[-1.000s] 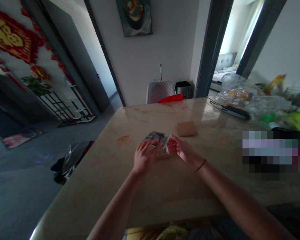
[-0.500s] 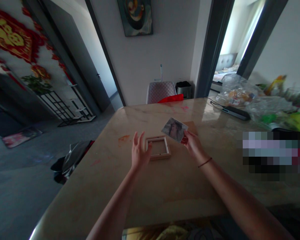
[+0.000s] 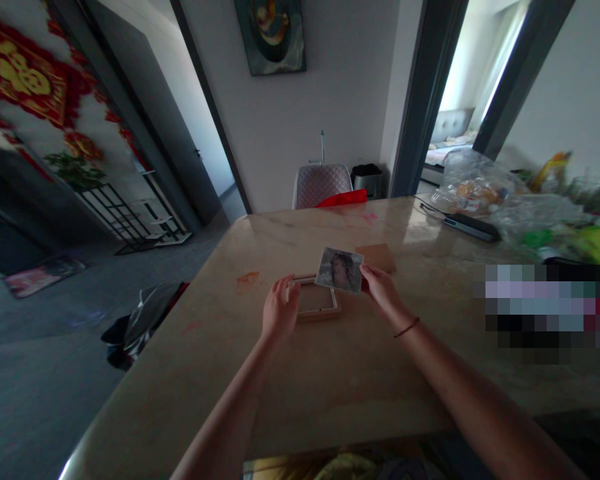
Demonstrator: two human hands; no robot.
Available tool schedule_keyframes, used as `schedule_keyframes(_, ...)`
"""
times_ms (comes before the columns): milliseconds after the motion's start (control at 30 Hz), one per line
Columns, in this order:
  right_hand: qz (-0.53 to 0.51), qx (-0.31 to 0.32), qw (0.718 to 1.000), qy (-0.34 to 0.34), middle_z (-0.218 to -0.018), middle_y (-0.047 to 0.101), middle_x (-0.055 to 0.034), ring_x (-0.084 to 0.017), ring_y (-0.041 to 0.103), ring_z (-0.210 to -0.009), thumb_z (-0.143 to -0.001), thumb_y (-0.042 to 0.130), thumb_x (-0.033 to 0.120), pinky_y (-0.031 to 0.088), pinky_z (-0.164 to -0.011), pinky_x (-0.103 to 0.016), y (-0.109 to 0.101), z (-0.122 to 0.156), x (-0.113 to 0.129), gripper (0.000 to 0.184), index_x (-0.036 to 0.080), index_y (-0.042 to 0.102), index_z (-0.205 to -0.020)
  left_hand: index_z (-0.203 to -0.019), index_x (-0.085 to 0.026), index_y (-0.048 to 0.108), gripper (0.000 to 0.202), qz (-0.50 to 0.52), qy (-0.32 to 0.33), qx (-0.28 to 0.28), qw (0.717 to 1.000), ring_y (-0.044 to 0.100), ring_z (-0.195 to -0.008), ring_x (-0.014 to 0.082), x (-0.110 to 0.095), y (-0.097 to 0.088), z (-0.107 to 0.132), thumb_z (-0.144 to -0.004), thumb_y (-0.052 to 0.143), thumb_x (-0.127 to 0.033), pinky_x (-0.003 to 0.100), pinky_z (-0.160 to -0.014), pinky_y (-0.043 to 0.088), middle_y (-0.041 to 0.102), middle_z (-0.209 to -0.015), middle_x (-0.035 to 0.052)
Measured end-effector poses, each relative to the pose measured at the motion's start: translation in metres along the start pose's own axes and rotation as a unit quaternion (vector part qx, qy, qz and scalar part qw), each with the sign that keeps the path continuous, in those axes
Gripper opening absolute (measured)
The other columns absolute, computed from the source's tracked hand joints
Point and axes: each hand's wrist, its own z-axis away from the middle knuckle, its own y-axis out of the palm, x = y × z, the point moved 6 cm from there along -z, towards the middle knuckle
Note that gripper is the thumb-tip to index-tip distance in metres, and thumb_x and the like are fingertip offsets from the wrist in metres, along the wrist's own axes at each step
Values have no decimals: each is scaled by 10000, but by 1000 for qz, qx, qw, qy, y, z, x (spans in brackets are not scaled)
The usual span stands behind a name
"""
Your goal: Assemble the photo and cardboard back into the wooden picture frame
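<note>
My right hand (image 3: 380,288) pinches the right edge of a photo (image 3: 340,270), which shows a person's head and shoulders in dark tones. The photo is tilted and hangs over the far right corner of a small wooden picture frame (image 3: 320,316). The frame lies flat on the table, its middle plain beneath the photo. At the frame's left side, my left hand (image 3: 280,308) has its fingers bent over the edge, with the thumb toward the inside. A brown backing board (image 3: 380,257) lies on the table behind my right hand, partly covered by the photo and fingers.
The marble-look table (image 3: 360,373) carries plastic bags (image 3: 480,183) and a long dark device (image 3: 473,227) at the far right. A chair (image 3: 323,185) with a red item (image 3: 345,198) before it stands beyond the far edge. Dark bags (image 3: 147,313) sit on the floor at left.
My left hand has gone from spread fingers to closing on the frame's left side. My right hand has moved the photo left and slightly down, over the frame, uncovering more of the brown board.
</note>
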Motion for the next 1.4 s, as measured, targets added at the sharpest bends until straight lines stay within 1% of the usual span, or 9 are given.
schedule_keyframes(200,-40,97,994,15,-668,663,-2,-142,604,-583,-597,686,472,454,-561,-263,25,18,6,262,220,643,-653,-988,-171,632,330,176,-3,83,981,638,-790,156,-13,16,3,-777,527,-402,242,-697,488,693,-878,50)
schedule_keyframes(400,-55,120,991,22,-823,698,-17,-144,641,-755,-628,697,458,475,-710,-264,35,23,3,271,228,666,-769,-907,-145,645,288,177,-45,2,983,612,-604,134,-12,5,6,-732,574,-361,212,-552,469,672,-682,26)
schedule_keyframes(533,-109,92,988,61,-820,707,-28,-140,647,-721,-634,701,445,486,-704,-267,32,24,4,269,216,660,-770,-888,-168,695,250,87,58,-77,992,580,-584,115,-25,-13,10,-766,553,-334,208,-565,462,645,-672,11)
schedule_keyframes(667,-122,150,976,103,-729,703,-50,-131,626,-565,-720,586,525,488,-586,-267,41,35,11,367,178,669,-807,-951,-222,700,233,-39,167,-99,980,569,-619,104,-38,-18,17,-811,518,-262,202,-600,453,647,-729,11)
schedule_keyframes(867,-77,117,988,71,-613,667,-1,-122,617,-537,-646,692,397,490,-583,-258,40,36,11,231,180,640,-703,-1033,-304,664,260,-231,348,-45,907,594,-745,140,-59,-2,33,-850,505,-211,229,-655,438,677,-827,17)
schedule_keyframes(967,-88,103,988,77,-583,652,9,-119,600,-514,-623,694,335,484,-563,-261,36,32,5,172,181,632,-670,-1070,-317,638,298,-243,373,-69,892,582,-853,180,-66,0,38,-814,554,-189,279,-729,443,668,-929,29)
schedule_keyframes(1200,-112,65,990,63,-584,639,18,-111,572,-498,-577,711,348,459,-536,-260,26,22,8,204,195,606,-663,-1211,-185,504,413,-3,163,-204,965,483,-1125,239,-43,-25,21,-821,512,-320,418,-949,373,527,-1227,134)
schedule_keyframes(1267,-102,78,990,59,-598,632,23,-101,561,-500,-558,724,366,444,-521,-246,25,22,11,236,194,604,-668,-1133,-145,542,437,156,63,-146,975,576,-972,211,-25,-19,11,-838,440,-450,383,-866,441,602,-1086,134)
schedule_keyframes(1400,-48,103,993,19,-598,600,30,-85,535,-508,-590,697,414,394,-474,-209,26,26,20,256,192,609,-683,-765,-110,623,611,377,-105,57,919,600,-577,159,-10,11,6,-772,354,-659,307,-618,497,628,-633,74)
